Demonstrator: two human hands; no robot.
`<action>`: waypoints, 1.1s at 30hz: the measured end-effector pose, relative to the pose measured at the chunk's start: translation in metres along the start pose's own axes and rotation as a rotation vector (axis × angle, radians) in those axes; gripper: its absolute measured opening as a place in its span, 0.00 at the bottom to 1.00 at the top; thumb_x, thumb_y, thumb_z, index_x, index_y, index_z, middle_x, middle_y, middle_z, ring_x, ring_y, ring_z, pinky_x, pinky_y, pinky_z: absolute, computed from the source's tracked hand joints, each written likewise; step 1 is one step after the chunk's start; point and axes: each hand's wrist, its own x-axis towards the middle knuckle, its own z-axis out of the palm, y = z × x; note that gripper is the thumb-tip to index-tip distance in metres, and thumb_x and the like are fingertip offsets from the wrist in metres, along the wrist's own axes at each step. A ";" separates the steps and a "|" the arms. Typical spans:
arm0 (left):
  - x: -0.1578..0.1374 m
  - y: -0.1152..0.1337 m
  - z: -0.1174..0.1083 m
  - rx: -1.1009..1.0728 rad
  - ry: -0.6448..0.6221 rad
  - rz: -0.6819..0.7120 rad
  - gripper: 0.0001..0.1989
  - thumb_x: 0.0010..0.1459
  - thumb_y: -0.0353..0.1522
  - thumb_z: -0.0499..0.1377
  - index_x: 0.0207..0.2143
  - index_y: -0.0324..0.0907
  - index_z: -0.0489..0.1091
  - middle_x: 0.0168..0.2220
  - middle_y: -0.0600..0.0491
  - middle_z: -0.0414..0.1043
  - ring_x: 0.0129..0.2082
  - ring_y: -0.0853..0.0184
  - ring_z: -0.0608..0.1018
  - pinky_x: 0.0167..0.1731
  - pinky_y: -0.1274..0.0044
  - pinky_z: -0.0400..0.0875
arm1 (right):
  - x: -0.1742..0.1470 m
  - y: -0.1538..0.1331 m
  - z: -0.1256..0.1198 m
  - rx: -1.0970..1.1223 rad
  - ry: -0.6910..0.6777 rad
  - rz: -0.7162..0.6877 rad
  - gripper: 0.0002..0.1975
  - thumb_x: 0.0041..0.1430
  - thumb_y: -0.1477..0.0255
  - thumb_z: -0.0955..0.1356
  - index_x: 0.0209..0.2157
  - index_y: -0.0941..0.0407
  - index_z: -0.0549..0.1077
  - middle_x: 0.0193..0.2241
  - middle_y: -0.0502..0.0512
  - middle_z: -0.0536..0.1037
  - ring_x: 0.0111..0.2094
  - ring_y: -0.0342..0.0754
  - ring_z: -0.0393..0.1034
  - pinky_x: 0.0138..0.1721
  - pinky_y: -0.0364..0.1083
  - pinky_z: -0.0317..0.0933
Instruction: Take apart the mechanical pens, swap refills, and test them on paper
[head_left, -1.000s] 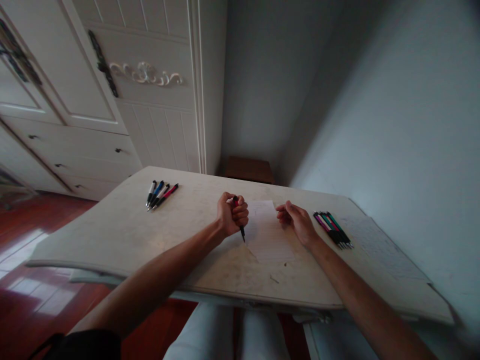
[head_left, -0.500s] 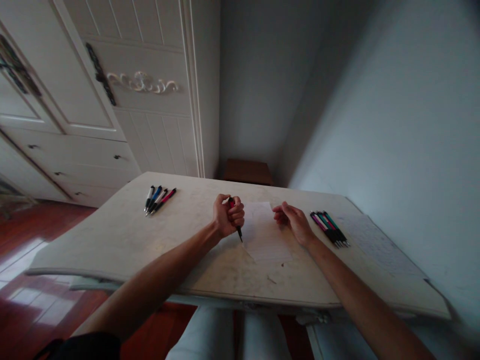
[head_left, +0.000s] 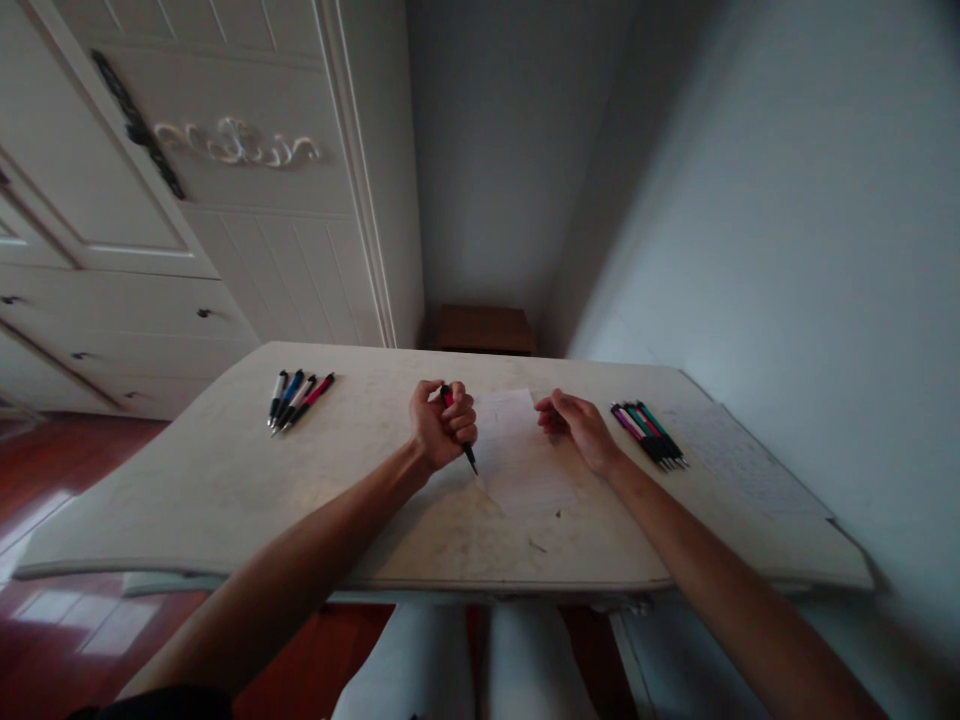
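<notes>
My left hand (head_left: 442, 425) is closed around a red and black pen (head_left: 469, 458), with its thumb near the upper end. The pen tilts, its tip pointing down beside the left edge of a white sheet of paper (head_left: 517, 460). At the sheet's right edge my right hand (head_left: 574, 425) hovers or rests with loosely curled fingers, apart and holding nothing visible. Several pens (head_left: 649, 435) with purple, green and black barrels lie side by side to the right of that hand. Off to the left, more pens (head_left: 298, 402) in white, blue and red lie in a loose fan.
The pale, stained table (head_left: 262, 510) carries everything. A written sheet (head_left: 742, 455) lies at its right by the wall (head_left: 787, 250). Small dark bits (head_left: 537, 545) sit near the front edge. A white cabinet (head_left: 300, 250) and a brown wooden box-like piece (head_left: 484, 328) stand behind.
The camera view has shifted slightly, so the table and cabinet sit further left. My left hand keeps its grip on the pen, and my right hand stays by the paper.
</notes>
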 end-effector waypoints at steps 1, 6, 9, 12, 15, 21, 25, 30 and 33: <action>0.000 0.000 0.000 0.003 0.003 0.009 0.14 0.54 0.35 0.49 0.18 0.40 0.58 0.17 0.64 0.33 0.13 0.77 0.40 0.11 0.85 0.37 | 0.000 0.000 0.000 -0.003 0.000 -0.002 0.28 0.48 0.46 0.71 0.30 0.59 0.78 0.23 0.54 0.77 0.24 0.43 0.69 0.28 0.43 0.63; 0.000 0.002 0.000 0.022 -0.009 0.068 0.13 0.53 0.33 0.47 0.18 0.40 0.60 0.16 0.63 0.33 0.13 0.77 0.40 0.12 0.83 0.35 | 0.000 0.000 0.001 -0.036 -0.005 0.003 0.28 0.49 0.45 0.70 0.30 0.58 0.78 0.24 0.54 0.77 0.24 0.43 0.69 0.28 0.43 0.63; 0.001 0.002 -0.001 0.035 -0.013 0.074 0.14 0.54 0.34 0.47 0.19 0.39 0.63 0.16 0.63 0.34 0.13 0.77 0.41 0.12 0.83 0.34 | -0.001 -0.001 0.001 -0.038 -0.011 -0.001 0.27 0.49 0.45 0.70 0.31 0.58 0.78 0.24 0.54 0.77 0.24 0.43 0.69 0.28 0.44 0.63; 0.003 0.001 -0.001 0.040 -0.009 0.063 0.14 0.54 0.33 0.47 0.20 0.39 0.64 0.16 0.63 0.34 0.13 0.77 0.41 0.13 0.83 0.34 | -0.002 -0.002 0.001 -0.037 -0.018 -0.003 0.27 0.49 0.46 0.70 0.31 0.58 0.78 0.24 0.54 0.76 0.24 0.43 0.69 0.28 0.44 0.63; 0.003 0.001 -0.001 0.034 0.003 0.063 0.13 0.53 0.32 0.47 0.19 0.39 0.63 0.16 0.63 0.34 0.12 0.77 0.41 0.13 0.83 0.34 | -0.002 -0.002 0.001 -0.043 -0.025 0.003 0.27 0.49 0.46 0.70 0.30 0.58 0.78 0.23 0.54 0.76 0.24 0.43 0.68 0.28 0.44 0.63; 0.004 0.002 -0.003 -0.001 0.035 0.091 0.15 0.55 0.34 0.46 0.19 0.39 0.62 0.16 0.63 0.34 0.12 0.77 0.42 0.13 0.83 0.34 | -0.002 -0.003 0.003 -0.035 -0.037 0.001 0.27 0.49 0.46 0.70 0.30 0.58 0.78 0.24 0.53 0.76 0.24 0.43 0.68 0.27 0.43 0.63; 0.005 0.002 -0.005 -0.005 0.061 0.098 0.15 0.56 0.33 0.46 0.19 0.39 0.62 0.16 0.63 0.34 0.12 0.77 0.41 0.12 0.83 0.34 | -0.002 -0.003 0.003 -0.038 -0.036 0.005 0.27 0.49 0.46 0.70 0.30 0.58 0.78 0.24 0.53 0.76 0.24 0.43 0.68 0.26 0.43 0.63; 0.005 0.001 -0.005 -0.016 0.076 0.103 0.13 0.55 0.33 0.48 0.19 0.40 0.61 0.15 0.64 0.35 0.12 0.77 0.42 0.11 0.84 0.37 | -0.003 -0.004 0.002 -0.060 -0.033 -0.002 0.27 0.49 0.46 0.70 0.30 0.58 0.78 0.24 0.54 0.76 0.24 0.43 0.68 0.27 0.44 0.63; 0.005 0.002 -0.006 -0.043 0.097 0.138 0.15 0.56 0.36 0.49 0.19 0.40 0.61 0.16 0.64 0.36 0.11 0.77 0.43 0.11 0.84 0.37 | -0.003 -0.005 0.003 -0.061 -0.033 0.001 0.27 0.48 0.45 0.70 0.30 0.58 0.78 0.24 0.54 0.76 0.24 0.44 0.68 0.27 0.44 0.63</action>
